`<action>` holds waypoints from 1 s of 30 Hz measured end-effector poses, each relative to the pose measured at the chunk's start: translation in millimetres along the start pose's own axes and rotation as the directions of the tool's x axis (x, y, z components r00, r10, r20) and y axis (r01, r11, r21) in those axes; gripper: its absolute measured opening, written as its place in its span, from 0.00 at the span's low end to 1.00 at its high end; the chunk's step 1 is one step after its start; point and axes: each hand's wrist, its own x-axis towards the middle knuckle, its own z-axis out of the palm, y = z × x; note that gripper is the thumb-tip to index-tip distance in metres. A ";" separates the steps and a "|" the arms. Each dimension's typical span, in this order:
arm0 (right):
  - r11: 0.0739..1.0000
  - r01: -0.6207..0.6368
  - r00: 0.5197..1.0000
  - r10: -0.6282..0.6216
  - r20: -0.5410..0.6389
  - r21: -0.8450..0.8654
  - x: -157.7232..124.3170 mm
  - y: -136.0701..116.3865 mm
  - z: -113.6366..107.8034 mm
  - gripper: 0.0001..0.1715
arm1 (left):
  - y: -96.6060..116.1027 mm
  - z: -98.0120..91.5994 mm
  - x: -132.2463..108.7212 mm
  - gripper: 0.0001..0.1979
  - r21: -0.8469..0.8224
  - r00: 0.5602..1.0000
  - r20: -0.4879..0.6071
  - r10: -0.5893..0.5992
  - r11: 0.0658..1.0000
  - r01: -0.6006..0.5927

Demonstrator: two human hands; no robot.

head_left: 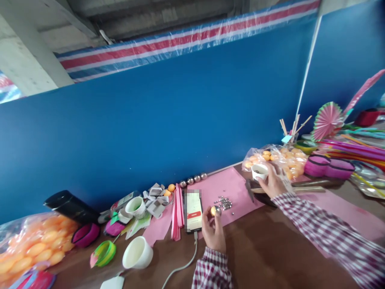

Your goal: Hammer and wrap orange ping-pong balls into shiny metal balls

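Note:
My left hand point(213, 233) pinches a small ball point(215, 210) between thumb and fingers; it looks part orange-yellow, part shiny silver. Just beyond it, a scatter of small silver studs point(225, 203) lies on a pink paper sheet point(224, 182). Over on the right, my right hand point(275, 180) has its thumb and fingers around the right side of a white paper cup point(259, 171). Something dark shows inside that cup, too small to make out. A hammer point(251, 190) with a wooden handle lies below my right wrist.
A phone point(193, 212) with a cable lies left of my left hand. Silver balls point(194, 180) line the wall. Bags of orange balls stand left point(45, 241) and right point(290, 160). Another white cup point(137, 253) and a black bottle point(70, 206) are at left. A blue partition point(180, 120) closes the back.

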 end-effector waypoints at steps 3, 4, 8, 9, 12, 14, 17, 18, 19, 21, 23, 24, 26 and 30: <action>0.944 0.302 0.913 -0.326 0.246 0.131 -26.0 -37.2 -9.6 0.11 | -0.7 0.0 0.9 0.21 -0.006 0.999 -0.022 -0.033 0.999 0.033; 0.916 0.359 0.854 -0.400 0.332 0.181 -34.5 -48.9 -8.5 0.11 | -0.9 0.3 0.6 0.20 -0.009 0.999 -0.025 -0.032 0.999 0.032; 0.869 0.436 0.726 -0.493 0.480 0.233 -54.9 -80.1 9.1 0.14 | -1.6 0.1 -2.1 0.20 -0.004 0.997 -0.081 -0.015 1.000 0.014; 0.862 0.454 0.701 -0.503 0.507 0.227 -55.5 -83.7 14.3 0.15 | -1.5 -0.5 -2.7 0.20 -0.002 0.994 -0.106 -0.006 1.000 0.006; 0.866 0.467 0.680 -0.481 0.553 0.180 -49.6 -89.4 25.8 0.13 | -0.6 -2.8 -3.4 0.20 0.002 0.989 -0.149 0.025 1.000 -0.025; 0.884 0.443 0.704 -0.448 0.552 0.152 -43.5 -92.1 28.8 0.13 | 0.1 -4.0 -2.4 0.20 0.005 0.986 -0.165 0.030 1.000 -0.029; 0.908 0.393 0.770 -0.412 0.487 0.147 -37.2 -99.2 28.9 0.14 | 0.1 -4.6 0.3 0.20 -0.007 0.974 -0.226 0.018 1.000 -0.020; 0.905 0.390 0.782 -0.422 0.458 0.169 -36.5 -102.8 29.0 0.14 | -0.4 -4.5 1.2 0.20 -0.020 0.970 -0.243 0.014 1.000 -0.020; 0.894 0.399 0.781 -0.449 0.435 0.206 -36.5 -106.9 29.5 0.14 | -1.0 -4.5 2.1 0.20 -0.038 0.966 -0.257 0.010 0.999 -0.020; 0.843 0.440 0.734 -0.536 0.417 0.309 -38.2 -116.1 32.5 0.12 | -2.4 -4.3 3.3 0.20 -0.070 0.964 -0.266 -0.005 0.997 -0.014; 0.794 0.471 0.670 -0.605 0.430 0.385 -41.1 -124.9 37.7 0.10 | -3.7 -4.4 4.1 0.21 -0.072 0.964 -0.264 -0.022 0.997 0.004; 0.781 0.480 0.648 -0.623 0.439 0.399 -42.5 -128.3 40.7 0.08 | -4.0 -4.6 4.4 0.21 -0.062 0.965 -0.262 -0.028 0.998 0.012; 0.775 0.502 0.631 -0.632 0.450 0.385 -44.0 -131.5 45.6 0.08 | -4.1 -4.9 4.9 0.20 -0.034 0.968 -0.249 -0.023 0.999 0.015; 0.845 0.418 0.713 -0.532 0.456 0.333 -37.6 -123.0 50.6 0.12 | -3.9 -4.5 5.2 0.20 0.004 0.975 -0.222 0.002 1.000 -0.001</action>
